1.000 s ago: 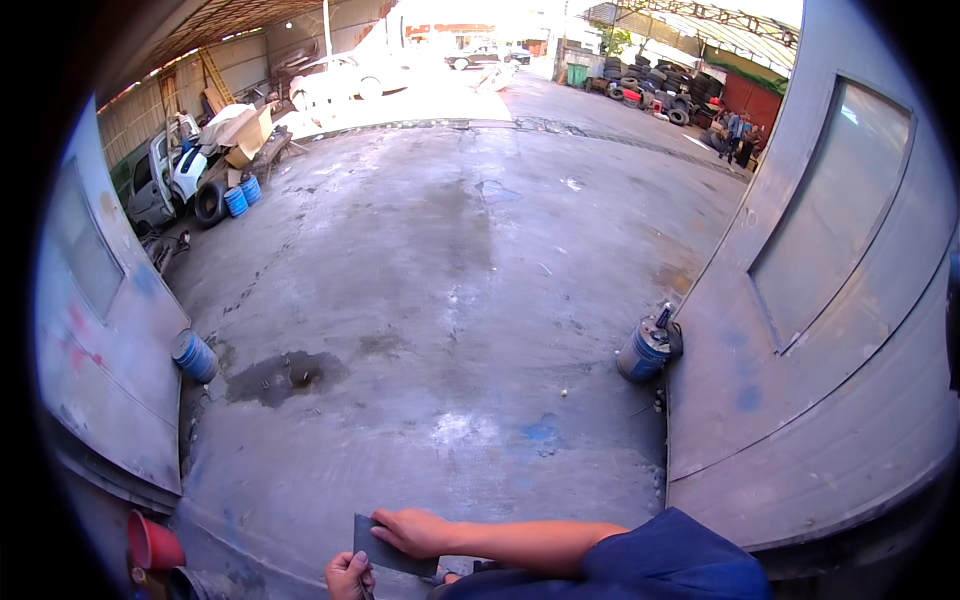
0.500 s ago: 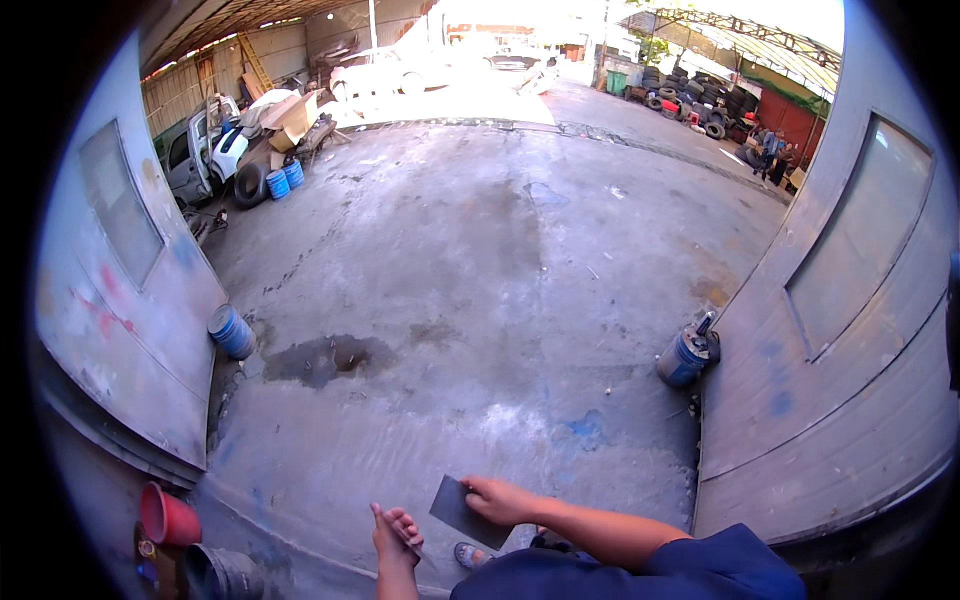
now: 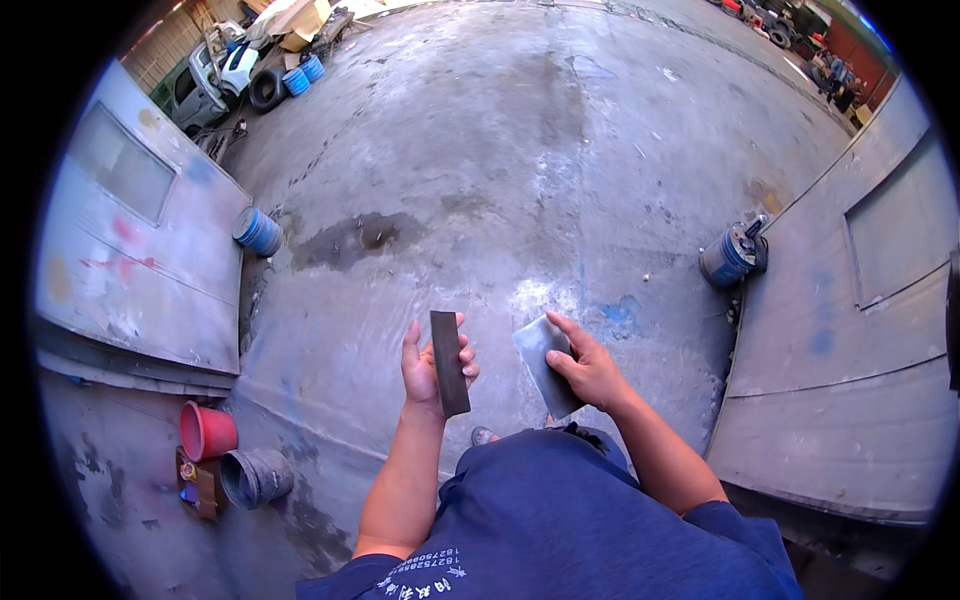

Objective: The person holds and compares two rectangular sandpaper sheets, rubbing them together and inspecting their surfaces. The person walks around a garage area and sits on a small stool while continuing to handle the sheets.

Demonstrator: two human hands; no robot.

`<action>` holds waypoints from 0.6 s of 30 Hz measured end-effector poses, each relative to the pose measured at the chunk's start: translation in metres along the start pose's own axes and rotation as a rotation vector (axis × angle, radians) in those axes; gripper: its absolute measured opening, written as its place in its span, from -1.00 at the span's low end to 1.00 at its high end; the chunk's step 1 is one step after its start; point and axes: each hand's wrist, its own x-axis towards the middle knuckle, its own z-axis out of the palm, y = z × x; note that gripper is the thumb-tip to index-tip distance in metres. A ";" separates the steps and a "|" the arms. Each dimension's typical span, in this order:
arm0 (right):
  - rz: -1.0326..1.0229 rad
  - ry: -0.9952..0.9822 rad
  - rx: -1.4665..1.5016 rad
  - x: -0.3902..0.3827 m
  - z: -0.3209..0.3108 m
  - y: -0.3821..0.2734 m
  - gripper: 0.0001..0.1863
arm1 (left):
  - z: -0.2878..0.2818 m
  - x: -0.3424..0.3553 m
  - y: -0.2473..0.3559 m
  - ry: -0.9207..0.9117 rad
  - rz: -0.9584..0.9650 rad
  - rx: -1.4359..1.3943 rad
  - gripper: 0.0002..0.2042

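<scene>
Some fingers curled round block, sheet pinched

Head view, concrete floor below.
Left hand: narrow dark block, tilted slightly in frame. Right hand, apart: grey sheet, thumb on upper face. Lower left: red bucket, grey bucket just beside it.

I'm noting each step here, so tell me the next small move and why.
Probably bring the grey sheet across to the dark block. The right hand grips the sheet with its thumb on the upper face, the left hand holds the block with a long face bare, and a gap separates sheet and block.
</scene>
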 end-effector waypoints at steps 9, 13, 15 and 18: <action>0.011 -0.053 -0.006 0.002 -0.036 -0.001 -0.52 | 0.045 0.020 -0.024 -0.172 0.167 0.048 -0.32; -0.041 -0.014 0.040 0.007 -0.037 -0.013 -0.52 | 0.060 0.019 -0.024 -0.175 0.188 0.329 -0.34; -0.099 0.034 0.029 0.015 -0.034 -0.024 -0.52 | 0.055 0.020 -0.020 -0.254 0.210 0.508 -0.34; -0.144 0.108 -0.004 0.023 -0.029 -0.042 -0.52 | 0.049 0.024 -0.011 -0.375 0.207 0.664 -0.44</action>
